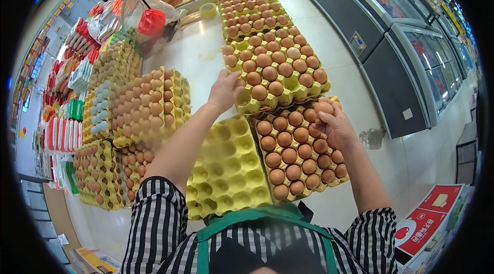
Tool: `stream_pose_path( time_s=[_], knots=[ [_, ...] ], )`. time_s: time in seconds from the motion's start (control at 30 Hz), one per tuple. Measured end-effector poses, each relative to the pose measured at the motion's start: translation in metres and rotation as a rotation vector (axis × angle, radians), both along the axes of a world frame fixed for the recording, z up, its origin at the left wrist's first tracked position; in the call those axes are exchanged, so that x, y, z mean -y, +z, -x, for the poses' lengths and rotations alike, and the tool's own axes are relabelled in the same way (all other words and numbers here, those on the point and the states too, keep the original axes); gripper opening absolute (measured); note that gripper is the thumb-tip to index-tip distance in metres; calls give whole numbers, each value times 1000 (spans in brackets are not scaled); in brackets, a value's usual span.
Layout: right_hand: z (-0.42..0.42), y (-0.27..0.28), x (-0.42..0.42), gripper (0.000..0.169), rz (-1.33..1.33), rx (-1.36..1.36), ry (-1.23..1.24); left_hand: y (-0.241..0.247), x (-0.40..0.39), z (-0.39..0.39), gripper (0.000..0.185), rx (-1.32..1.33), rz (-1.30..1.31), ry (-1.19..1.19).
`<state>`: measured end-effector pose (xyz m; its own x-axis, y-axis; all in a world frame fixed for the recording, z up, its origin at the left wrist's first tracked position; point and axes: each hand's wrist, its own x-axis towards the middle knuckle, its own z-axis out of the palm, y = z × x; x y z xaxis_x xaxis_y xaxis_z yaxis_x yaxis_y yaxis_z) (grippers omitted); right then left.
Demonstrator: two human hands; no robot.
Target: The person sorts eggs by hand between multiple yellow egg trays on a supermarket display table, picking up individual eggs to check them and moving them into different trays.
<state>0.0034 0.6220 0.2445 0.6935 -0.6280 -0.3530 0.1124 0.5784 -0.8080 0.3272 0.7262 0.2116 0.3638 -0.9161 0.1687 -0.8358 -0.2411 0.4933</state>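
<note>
My right hand point(339, 127) holds a brown egg point(323, 107) between thumb and fingers, over the far right corner of a nearly full egg tray point(269, 175). My left hand point(225, 91) is at the left edge of the tray ahead point(283, 101), its fingers around a brown egg point(240, 82); whether they grip it is unclear. That tray is mostly filled with brown eggs and shows a few bare cups, one of them the yellow cup point(291, 83) near its front. Directly before me, left of the nearly full tray, lies an empty yellow egg tray point(231, 175).
More egg stacks point(247, 0) run away ahead. At left stand stacked trays of brown eggs point(142, 104), pale blue-green eggs point(101, 108) and packaged goods point(63, 133). Grey freezers point(397, 89) line the right side. A red printed box point(432, 220) is at lower right, and a red bag point(150, 23) hangs ahead left.
</note>
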Motion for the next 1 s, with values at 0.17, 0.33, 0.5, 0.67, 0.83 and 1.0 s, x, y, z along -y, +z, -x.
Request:
stream_pose_path(
  time_s=[0.17,0.33,0.5,0.67,0.83,1.0],
  knots=[
    [-38,2,28,48,801,-299,169,12,-24,13,44,-190,197,125],
    [-84,22,34,37,1385,-669,183,21,-76,23,42,-356,406,159],
    [-102,6,51,41,1671,-754,283,42,-168,16,36,-312,554,275],
    [-95,-12,64,25,1672,-663,247,59,-269,-19,29,-285,438,553],
    [-105,1,43,29,1756,-693,210,59,-316,-16,31,-316,29,448],
    [-139,19,-22,30,1662,-539,332,33,-298,-1,41,136,-233,134]
  ],
)
